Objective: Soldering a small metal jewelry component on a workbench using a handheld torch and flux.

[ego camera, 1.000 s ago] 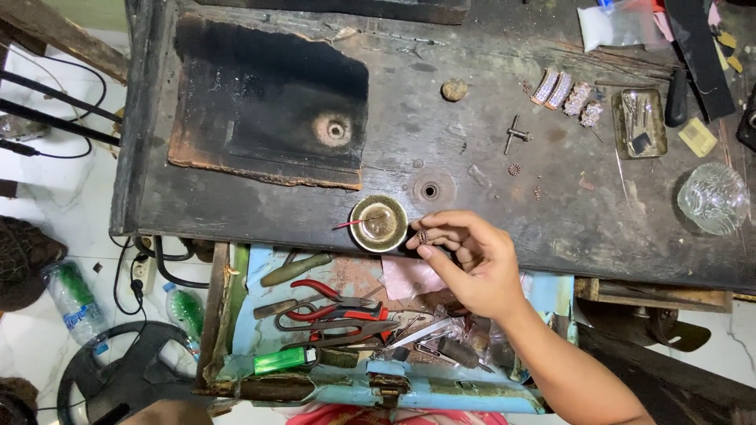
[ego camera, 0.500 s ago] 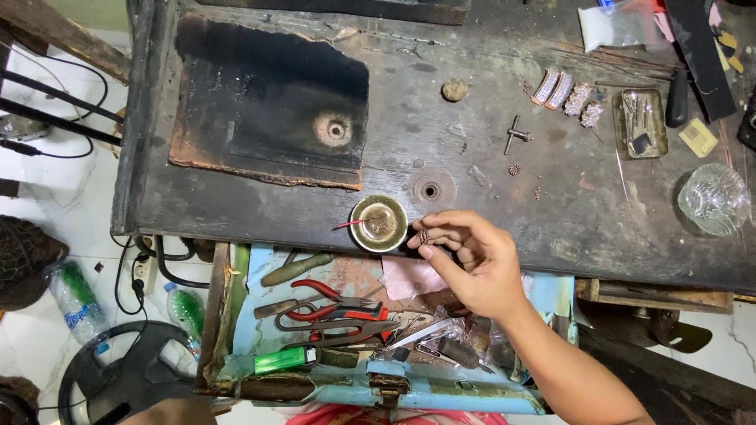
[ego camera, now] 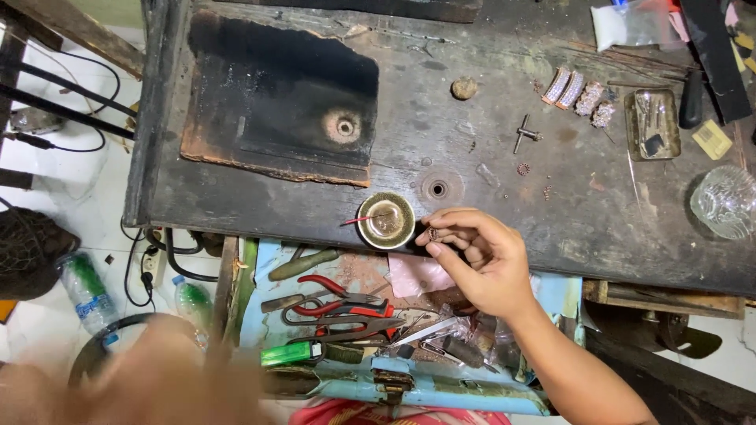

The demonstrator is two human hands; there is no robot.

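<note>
My right hand (ego camera: 482,261) rests at the front edge of the dark workbench (ego camera: 551,205). Its thumb and fingertips pinch a small brownish ring-like piece (ego camera: 432,234). Just left of that piece stands a small round metal dish (ego camera: 386,221), with a thin red-tipped stick (ego camera: 356,221) lying across its rim. My left hand (ego camera: 161,370) is a blurred shape at the lower left, below the bench and over the floor. Its fingers cannot be made out, and nothing shows in it.
An open blue drawer (ego camera: 409,389) below the bench holds red-handled pliers (ego camera: 339,301), shears and a green lighter (ego camera: 287,353). A scorched board (ego camera: 283,94) lies at the back left. Jewellery pieces (ego camera: 579,90), a small metal tray (ego camera: 654,122) and a glass bowl (ego camera: 726,201) sit on the right.
A blurred left hand has come into view at the lower left. My right hand stays by the dish, still pinching the small piece.
</note>
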